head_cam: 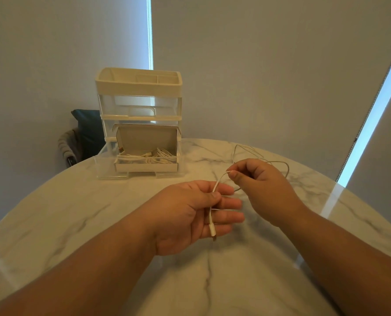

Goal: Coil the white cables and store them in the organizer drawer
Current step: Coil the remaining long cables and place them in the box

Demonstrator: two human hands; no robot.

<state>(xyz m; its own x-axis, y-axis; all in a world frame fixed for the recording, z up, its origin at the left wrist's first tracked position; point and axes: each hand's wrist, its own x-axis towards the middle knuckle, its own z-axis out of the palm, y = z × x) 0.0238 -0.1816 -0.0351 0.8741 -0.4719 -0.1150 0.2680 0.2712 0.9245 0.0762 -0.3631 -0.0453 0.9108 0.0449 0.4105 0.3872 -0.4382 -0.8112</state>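
Your left grip point(190, 215) and right grip point(258, 181) pinch one white cable point(220, 177), not yet coiled; other cables point(160, 154) lie in the open drawer point(105, 165).

From my remote seat I see both forearms point(94, 272) bare, the left hand point(187, 216) and right hand point(266, 189) ungloved, nails short.

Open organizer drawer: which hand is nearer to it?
Left. The left hand is in front of the drawer, slightly right; the right hand is farther off to the right. Both pinch the white cable.
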